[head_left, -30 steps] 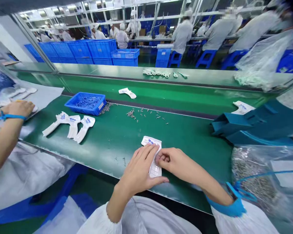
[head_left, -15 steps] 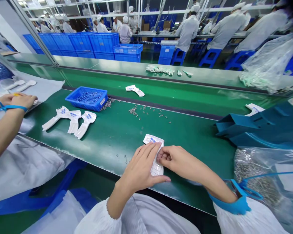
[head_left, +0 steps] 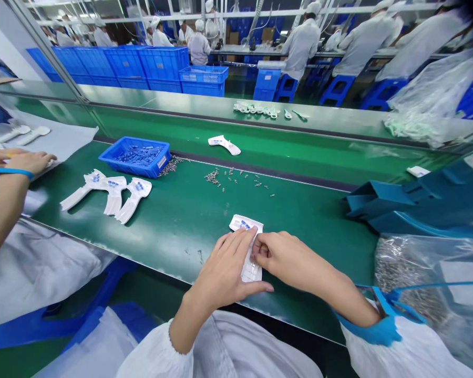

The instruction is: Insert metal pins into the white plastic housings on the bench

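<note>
A white plastic part (head_left: pixel 251 270) with blue pieces at its top end lies on the green table before me. My left hand (head_left: pixel 228 265) rests over its left side, fingers stretched out and thumb apart. On the part's right side, my right hand (head_left: pixel 274 254) has its fingertips pinched together; whatever they hold is hidden. Small metal pieces (head_left: pixel 212 177) are scattered farther back. Three white parts (head_left: pixel 136 199) with blue pieces lie together at the left, in front of a blue tray (head_left: pixel 157 167) of small blue pieces.
At the right are a teal holder (head_left: pixel 382 202) and a clear bag of metal pieces (head_left: pixel 402 268). A co-worker's arm (head_left: pixel 8 205) reaches in at the left. One white part (head_left: pixel 224 144) lies on the green belt behind the table's back edge.
The white part on the belt has shifted right, and the one behind the teal holder has also moved right. The view has shifted slightly; my hands keep nearly the same pose.
</note>
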The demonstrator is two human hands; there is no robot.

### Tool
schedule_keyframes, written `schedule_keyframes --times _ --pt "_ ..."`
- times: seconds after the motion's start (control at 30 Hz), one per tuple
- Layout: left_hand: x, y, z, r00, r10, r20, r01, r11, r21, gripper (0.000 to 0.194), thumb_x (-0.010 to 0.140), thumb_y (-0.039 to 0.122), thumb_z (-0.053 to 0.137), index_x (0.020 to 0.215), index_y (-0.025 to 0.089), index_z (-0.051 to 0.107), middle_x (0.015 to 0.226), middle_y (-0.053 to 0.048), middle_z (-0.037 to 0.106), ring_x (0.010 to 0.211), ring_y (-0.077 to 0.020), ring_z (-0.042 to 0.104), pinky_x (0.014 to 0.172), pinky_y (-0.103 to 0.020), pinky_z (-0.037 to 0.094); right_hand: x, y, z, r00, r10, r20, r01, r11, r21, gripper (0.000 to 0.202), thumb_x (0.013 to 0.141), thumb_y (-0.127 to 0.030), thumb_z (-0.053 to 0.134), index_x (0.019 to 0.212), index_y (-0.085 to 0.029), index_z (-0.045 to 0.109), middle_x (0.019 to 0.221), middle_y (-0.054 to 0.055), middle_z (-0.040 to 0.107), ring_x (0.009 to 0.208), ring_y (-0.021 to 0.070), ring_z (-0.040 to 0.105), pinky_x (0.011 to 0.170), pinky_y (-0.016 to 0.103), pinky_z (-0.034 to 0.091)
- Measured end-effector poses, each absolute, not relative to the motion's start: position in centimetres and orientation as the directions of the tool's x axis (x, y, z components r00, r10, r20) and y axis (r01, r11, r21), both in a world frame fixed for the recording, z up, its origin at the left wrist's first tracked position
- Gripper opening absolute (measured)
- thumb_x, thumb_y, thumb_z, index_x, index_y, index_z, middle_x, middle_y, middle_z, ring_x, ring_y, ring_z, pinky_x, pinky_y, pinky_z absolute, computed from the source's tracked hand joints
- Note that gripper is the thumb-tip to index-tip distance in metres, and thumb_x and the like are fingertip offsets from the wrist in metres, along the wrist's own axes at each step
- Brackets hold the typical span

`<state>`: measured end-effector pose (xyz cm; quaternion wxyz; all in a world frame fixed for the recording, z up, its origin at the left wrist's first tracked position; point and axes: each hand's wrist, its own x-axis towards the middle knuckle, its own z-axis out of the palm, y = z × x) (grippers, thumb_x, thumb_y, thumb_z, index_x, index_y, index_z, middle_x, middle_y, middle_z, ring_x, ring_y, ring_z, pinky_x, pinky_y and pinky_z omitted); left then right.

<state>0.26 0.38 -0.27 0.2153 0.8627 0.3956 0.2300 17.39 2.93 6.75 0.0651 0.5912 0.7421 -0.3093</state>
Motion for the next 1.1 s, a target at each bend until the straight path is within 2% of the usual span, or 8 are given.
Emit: schedule_keyframes --times 0.2,0.3,0.4,0.53,0.7,0.8,0.93,1.1 --pt "0.3 0.4 -0.2 0.577 0.799 0.169 0.617 -0.562 0.55 0.109 0.076 0.072 0.065 0.155 0.026 0.006 0.154 -0.012 0.04 0.144 -0.0317 0.035 0.115 -0.051 0.035 17.5 3.3 6.4 -0.256 0.843 -0.473 0.944 0.112 -0.31 0.013 0.086 -0.035 0.059 0.085 -0.022 0.058 0.084 0.004 0.067 0.071 0.0188 0.059 0.056 0.027 0.028" --pt "0.3 0.3 -0.1 0.567 0.809 0.155 0.629 -0.546 0.553 0.107 0.076 0.072 0.064 0.155 0.025 0.008 0.155 -0.012 0.039 0.145 -0.0321 0.033 0.115 -0.052 0.035 18.6 4.2 5.8 -0.36 0.822 -0.44 0.886 0.155 -0.436 0.013 0.086 -0.034 0.06 0.085 -0.021 0.06 0.083 0.004 0.068 0.072 0.0182 0.06 0.058 0.027 0.034" --pt "0.2 0.1 -0.2 0.555 0.817 0.154 0.635 -0.536 0.557 0.106 0.077 0.073 0.062 0.155 0.025 0.009 0.156 -0.013 0.038 0.145 -0.0332 0.032 0.114 -0.054 0.035 20.7 6.7 4.4 -0.387 0.873 -0.297 0.809 0.167 -0.564 0.019 0.093 -0.032 0.051 0.095 -0.021 0.065 0.091 0.005 0.07 0.078 0.0178 0.062 0.067 0.027 0.043" --pt "0.0 0.0 -0.3 0.547 0.82 0.169 0.627 -0.535 0.566 0.103 0.079 0.073 0.061 0.156 0.027 0.01 0.155 -0.013 0.038 0.146 -0.0335 0.03 0.113 -0.055 0.036 23.4 11.5 1.5 -0.184 0.983 0.031 0.909 0.182 -0.375 0.034 0.093 -0.021 0.049 0.124 -0.015 0.06 0.126 0.015 0.059 0.101 0.0235 0.06 0.09 0.037 0.044" --pt "-0.1 0.0 -0.3 0.547 0.822 0.161 0.63 -0.53 0.568 0.104 0.079 0.072 0.061 0.156 0.026 0.007 0.156 -0.013 0.037 0.147 -0.034 0.029 0.113 -0.056 0.037 24.1 13.2 0.1 -0.223 0.973 0.059 0.918 0.23 -0.322 0.026 0.096 -0.026 0.044 0.104 -0.014 0.066 0.105 0.013 0.064 0.097 0.0244 0.059 0.086 0.036 0.045" --pt "0.0 0.0 -0.1 0.549 0.819 0.168 0.625 -0.536 0.567 0.104 0.079 0.07 0.062 0.156 0.026 0.008 0.155 -0.013 0.038 0.147 -0.0334 0.029 0.114 -0.054 0.036 23.8 11.4 1.1 -0.235 0.97 0.058 0.858 0.235 -0.457 0.028 0.097 -0.031 0.042 0.102 -0.016 0.066 0.104 0.011 0.067 0.096 0.0234 0.061 0.086 0.036 0.046" --pt "0.1 0.1 0.1 0.552 0.818 0.164 0.632 -0.538 0.557 0.102 0.08 0.07 0.062 0.155 0.027 0.009 0.155 -0.012 0.039 0.146 -0.0329 0.03 0.114 -0.054 0.036 23.7 8.1 2.4 -0.266 0.963 -0.055 0.688 0.149 -0.711 0.028 0.095 -0.04 0.049 0.105 -0.021 0.067 0.105 0.006 0.071 0.095 0.021 0.065 0.084 0.034 0.048" --pt "0.1 0.1 0.0 0.554 0.811 0.186 0.629 -0.555 0.544 0.104 0.079 0.067 0.065 0.155 0.027 0.006 0.155 -0.013 0.04 0.146 -0.0322 0.031 0.114 -0.052 0.036 23.6 5.2 3.2 -0.263 0.95 -0.17 0.575 0.013 -0.818 0.033 0.09 -0.046 0.056 0.111 -0.02 0.062 0.092 0.005 0.07 0.085 0.0198 0.066 0.076 0.032 0.05"
